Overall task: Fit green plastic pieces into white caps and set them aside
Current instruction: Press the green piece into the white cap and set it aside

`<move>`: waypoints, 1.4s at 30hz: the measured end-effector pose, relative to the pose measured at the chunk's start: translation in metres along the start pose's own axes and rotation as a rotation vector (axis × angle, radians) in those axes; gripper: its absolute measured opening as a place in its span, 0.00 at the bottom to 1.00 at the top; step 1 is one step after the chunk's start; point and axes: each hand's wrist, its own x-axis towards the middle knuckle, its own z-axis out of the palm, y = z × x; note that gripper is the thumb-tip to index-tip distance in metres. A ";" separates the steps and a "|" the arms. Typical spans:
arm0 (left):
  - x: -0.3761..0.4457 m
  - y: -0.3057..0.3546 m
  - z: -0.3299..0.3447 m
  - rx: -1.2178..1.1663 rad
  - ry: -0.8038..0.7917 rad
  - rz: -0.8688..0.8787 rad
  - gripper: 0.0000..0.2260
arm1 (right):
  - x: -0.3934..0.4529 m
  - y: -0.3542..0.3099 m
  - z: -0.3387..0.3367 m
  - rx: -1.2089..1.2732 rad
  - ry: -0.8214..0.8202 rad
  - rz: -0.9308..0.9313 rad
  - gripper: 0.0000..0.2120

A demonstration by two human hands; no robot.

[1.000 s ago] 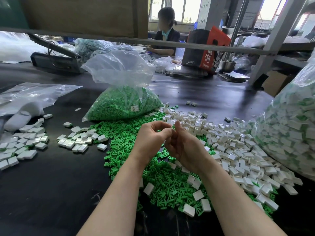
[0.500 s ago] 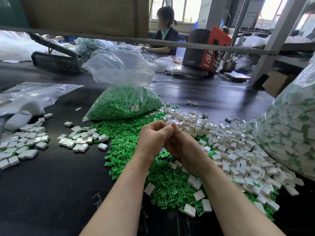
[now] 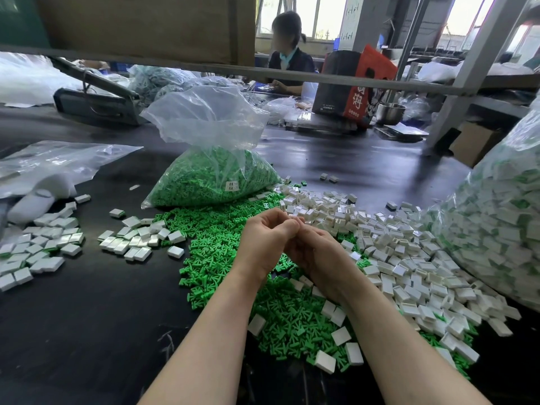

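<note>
barely anything has changed: i keep my left hand (image 3: 267,239) and right hand (image 3: 317,252) curled together over the green pieces (image 3: 222,244), apparently pressing a hidden piece into a cap, so nothing's set aside yet.

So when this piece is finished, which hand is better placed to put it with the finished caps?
Probably the left hand. The finished caps lie in rows on its side of the table, with bare dark table between. The right hand would have to cross over it. What the hands hold is hidden.
</note>
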 end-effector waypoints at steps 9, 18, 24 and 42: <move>-0.003 0.006 0.000 0.034 0.012 -0.028 0.05 | 0.000 -0.001 0.002 -0.039 0.016 -0.012 0.29; -0.001 0.008 -0.006 -0.143 0.003 -0.127 0.12 | 0.003 -0.001 0.005 -0.027 0.023 0.012 0.27; 0.004 0.008 -0.012 -0.216 0.004 -0.126 0.04 | 0.003 -0.005 0.005 -0.120 0.070 -0.004 0.22; 0.000 0.006 -0.108 1.060 0.882 -0.237 0.07 | 0.007 -0.011 -0.017 -1.016 0.485 -0.248 0.05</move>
